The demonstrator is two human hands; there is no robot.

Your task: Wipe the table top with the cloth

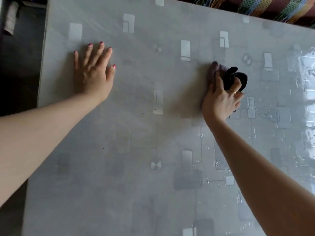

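cloth bunched under right hand, mid-table

cloth (226,77) is a crumpled wad, dark w/ a purplish part, long axis running roughly left-right, on the table top (136,150) right of centre. grey patterned cover on the table; wet streaks & glare to the right of the cloth. multicolour woven fabric (265,7) past the far edge. nothing on the surface between the hands. right hand (221,101) curled round the cloth, pressing it down. left hand (93,68) flat, fingers spread wide, palm on table, well apart from cloth.
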